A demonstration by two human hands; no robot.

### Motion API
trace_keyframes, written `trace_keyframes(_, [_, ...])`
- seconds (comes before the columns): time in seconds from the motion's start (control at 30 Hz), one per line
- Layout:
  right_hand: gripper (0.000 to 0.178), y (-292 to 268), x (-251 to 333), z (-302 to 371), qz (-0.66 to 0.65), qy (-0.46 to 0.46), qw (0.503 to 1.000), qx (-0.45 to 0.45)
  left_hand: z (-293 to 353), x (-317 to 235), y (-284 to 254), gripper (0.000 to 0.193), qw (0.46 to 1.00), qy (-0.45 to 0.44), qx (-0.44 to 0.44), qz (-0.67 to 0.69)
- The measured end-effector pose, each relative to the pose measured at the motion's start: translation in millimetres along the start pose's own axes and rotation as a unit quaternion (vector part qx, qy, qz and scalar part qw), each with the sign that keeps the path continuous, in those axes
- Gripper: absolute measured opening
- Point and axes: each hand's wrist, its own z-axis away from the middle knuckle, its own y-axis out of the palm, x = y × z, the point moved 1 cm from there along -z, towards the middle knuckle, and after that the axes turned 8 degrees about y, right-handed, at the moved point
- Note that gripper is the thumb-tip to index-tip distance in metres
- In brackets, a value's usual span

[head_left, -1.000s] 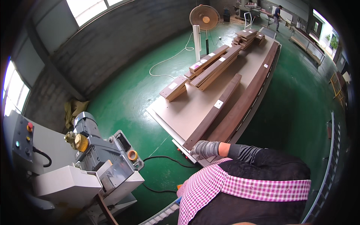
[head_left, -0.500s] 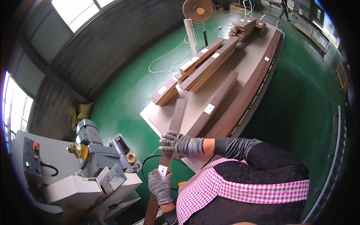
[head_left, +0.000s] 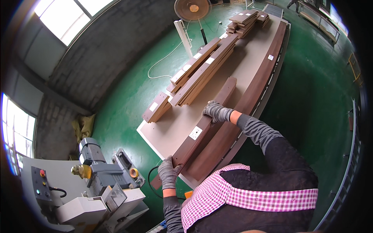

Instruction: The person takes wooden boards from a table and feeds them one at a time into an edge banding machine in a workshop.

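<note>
A long brown board (head_left: 185, 146) with a white label (head_left: 195, 133) lies lengthwise on the beige tabletop (head_left: 190, 112), over or against another brown board. My left hand (head_left: 169, 173), in a grey striped glove, closes round its near end at the table's edge. My right hand (head_left: 217, 112), gloved the same way, grips it farther along, fingers bent over its edge. A short brown end (head_left: 156, 181) sticks out past my left hand; I cannot tell which board it belongs to. To the right lies a long, wide brown panel (head_left: 252, 97).
Stacks of brown boards (head_left: 206, 70) line the table's left side, with a shorter stack (head_left: 157, 107) nearest. A grey machine with a motor (head_left: 91, 151) and control box (head_left: 40, 186) stands at lower left. A fan (head_left: 193, 9) and white post (head_left: 183, 39) stand beyond the table.
The board has moved from left of the table onto the boards at the right. Both hands went with it, the right one sliding farther along. The view has shifted slightly.
</note>
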Motion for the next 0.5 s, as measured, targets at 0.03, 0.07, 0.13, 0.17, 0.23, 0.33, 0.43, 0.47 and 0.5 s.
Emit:
trace_keyframes(0.03, [0.065, 2, -8, -6, 0.011, -0.002, 1.0, -0.005, -8, -3, 8, 0.069, 1.0, 0.0, -0.015, 0.008])
trace_keyframes(0.07, [0.066, 10, -22, -12, 0.02, -0.013, 1.0, -0.017, -20, -7, 17, 0.068, 0.999, 0.007, -0.032, 0.017])
trace_keyframes(0.13, [0.07, 25, -46, -21, 0.038, -0.033, 0.998, -0.037, -38, -18, 34, 0.072, 0.999, 0.006, -0.015, 0.049])
trace_keyframes(0.17, [0.075, 35, -56, -19, 0.026, 0.003, 1.0, 0.001, -45, -26, 40, 0.073, 0.999, 0.014, 0.005, 0.05])
trace_keyframes(0.23, [0.075, 31, -53, -15, 0.082, 0.002, 0.997, 0.004, -43, -42, 41, 0.077, 0.997, -0.022, 0.036, 0.06])
trace_keyframes(0.33, [0.068, 37, -48, -25, 0.113, 0.051, 0.99, 0.06, -46, -47, 58, 0.074, 0.994, -0.091, 0.06, 0.03])
trace_keyframes(0.43, [0.062, 37, -47, -24, 0.113, 0.068, 0.99, 0.057, -49, -51, 49, 0.066, 0.992, -0.098, 0.073, 0.042])
trace_keyframes(0.47, [0.062, 38, -48, -23, 0.109, 0.07, 0.99, 0.056, -51, -52, 45, 0.065, 0.99, -0.1, 0.085, 0.049])
trace_keyframes(0.5, [0.062, 40, -49, -21, 0.106, 0.073, 0.99, 0.056, -49, -50, 51, 0.062, 0.994, -0.08, 0.053, 0.043])
